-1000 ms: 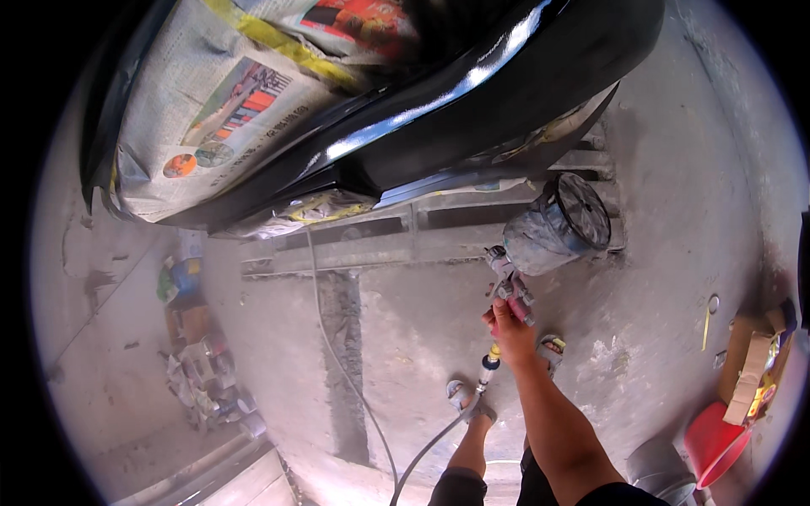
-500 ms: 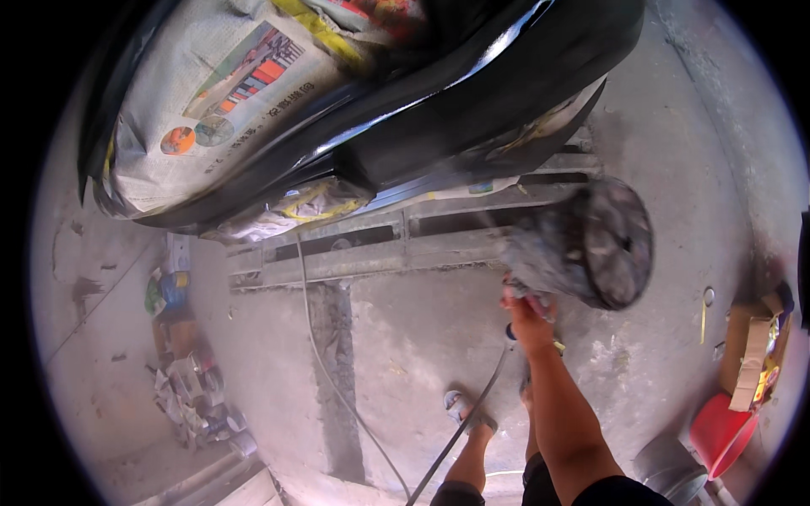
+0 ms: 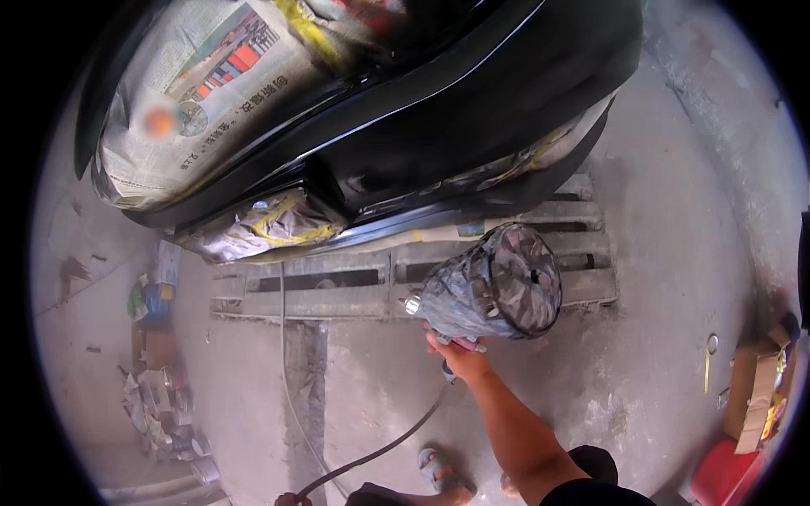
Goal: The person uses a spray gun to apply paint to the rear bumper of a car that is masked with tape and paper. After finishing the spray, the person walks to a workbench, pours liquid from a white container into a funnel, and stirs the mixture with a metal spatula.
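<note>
My right hand (image 3: 462,357) is closed round the grip of a spray gun, whose large round cup (image 3: 460,291) looks covered in paint-stained wrapping. Its bright metal nozzle (image 3: 413,304) points left, below a glossy black car bumper (image 3: 489,118) and apart from it. From the gun's base an air hose (image 3: 380,451) curves down to the lower edge. There my left hand (image 3: 291,499), mostly cut off by the picture edge, is closed on the hose. Newspaper (image 3: 186,126) and yellow tape (image 3: 310,34) mask the car above the bumper; crinkled masking film (image 3: 270,226) covers a recess lower down.
A slotted floor grate (image 3: 329,299) runs under the bumper. A second thin hose (image 3: 287,379) crosses the concrete floor. Along the left lie boxes and crumpled waste (image 3: 164,401). At the right stand a cardboard box (image 3: 757,396) and a red bucket (image 3: 721,472).
My right hand has swung the spray gun leftward and a little down. My left hand has come into view at the lower edge, on the hose. The bumper appears shifted slightly as the view moved.
</note>
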A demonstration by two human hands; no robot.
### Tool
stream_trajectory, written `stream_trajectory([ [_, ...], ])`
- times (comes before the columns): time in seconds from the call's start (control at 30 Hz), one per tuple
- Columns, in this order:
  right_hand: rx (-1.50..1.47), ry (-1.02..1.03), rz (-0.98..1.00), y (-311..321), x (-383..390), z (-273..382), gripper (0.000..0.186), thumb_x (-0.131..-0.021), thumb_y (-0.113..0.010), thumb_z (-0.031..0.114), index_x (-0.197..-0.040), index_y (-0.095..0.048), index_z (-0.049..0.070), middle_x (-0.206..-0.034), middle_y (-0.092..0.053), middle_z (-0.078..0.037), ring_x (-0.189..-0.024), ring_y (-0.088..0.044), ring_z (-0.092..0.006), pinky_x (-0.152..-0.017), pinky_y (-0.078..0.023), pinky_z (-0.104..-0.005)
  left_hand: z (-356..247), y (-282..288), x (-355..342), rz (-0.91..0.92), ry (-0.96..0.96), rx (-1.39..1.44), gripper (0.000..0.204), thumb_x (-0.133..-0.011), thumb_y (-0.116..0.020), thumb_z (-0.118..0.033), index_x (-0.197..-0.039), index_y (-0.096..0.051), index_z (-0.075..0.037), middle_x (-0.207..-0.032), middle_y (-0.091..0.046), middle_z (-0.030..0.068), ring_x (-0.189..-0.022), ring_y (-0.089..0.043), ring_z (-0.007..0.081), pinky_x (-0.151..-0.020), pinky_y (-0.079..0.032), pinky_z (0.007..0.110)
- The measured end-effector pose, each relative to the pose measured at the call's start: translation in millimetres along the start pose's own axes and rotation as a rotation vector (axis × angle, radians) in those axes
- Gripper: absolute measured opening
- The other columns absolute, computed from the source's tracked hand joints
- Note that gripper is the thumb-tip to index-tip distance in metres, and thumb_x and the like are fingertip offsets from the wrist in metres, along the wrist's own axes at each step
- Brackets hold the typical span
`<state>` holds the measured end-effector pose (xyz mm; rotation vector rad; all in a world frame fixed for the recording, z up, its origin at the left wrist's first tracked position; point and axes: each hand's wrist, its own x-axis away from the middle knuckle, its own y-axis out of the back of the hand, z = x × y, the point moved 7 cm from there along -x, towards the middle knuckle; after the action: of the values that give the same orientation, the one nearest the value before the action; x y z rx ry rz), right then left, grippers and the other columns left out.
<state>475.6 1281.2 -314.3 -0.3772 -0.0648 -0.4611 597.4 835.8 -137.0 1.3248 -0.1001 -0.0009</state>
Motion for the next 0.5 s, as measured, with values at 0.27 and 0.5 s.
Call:
stream_trajectory([
  [0.27, -0.028, 0.072, -0.420, 129, -35, 27, 0.027, -0.082, -0.067, 0.027, -0.096, -0.060, 0.005, -0.072, -0.061, -0.003, -0.061, -0.059, -0.0105, -0.052, -0.045, -0.0214, -66, -14, -37, -0.213, -0.078, 0.205, 0.012, -0.064, -0.061, -0.010, -0.060, -0.052, -0.004, -0.059, -0.053, 0.0141, -0.056, -0.052, 0.0364, -0.054, -0.038, 0.046],
  [0.5, -0.128, 0.170, -0.814, 221, -15, 96, 0.037, -0.084, -0.062, 0.043, -0.095, -0.062, 0.008, -0.068, -0.059, -0.002, -0.055, -0.052, -0.0094, -0.049, -0.040, -0.0231, -109, -13, -44, -0.286, -0.099, 0.343, 0.012, -0.064, -0.063, -0.012, -0.061, -0.054, -0.004, -0.059, -0.054, 0.0150, -0.056, -0.053, 0.0375, -0.053, -0.039, 0.046],
])
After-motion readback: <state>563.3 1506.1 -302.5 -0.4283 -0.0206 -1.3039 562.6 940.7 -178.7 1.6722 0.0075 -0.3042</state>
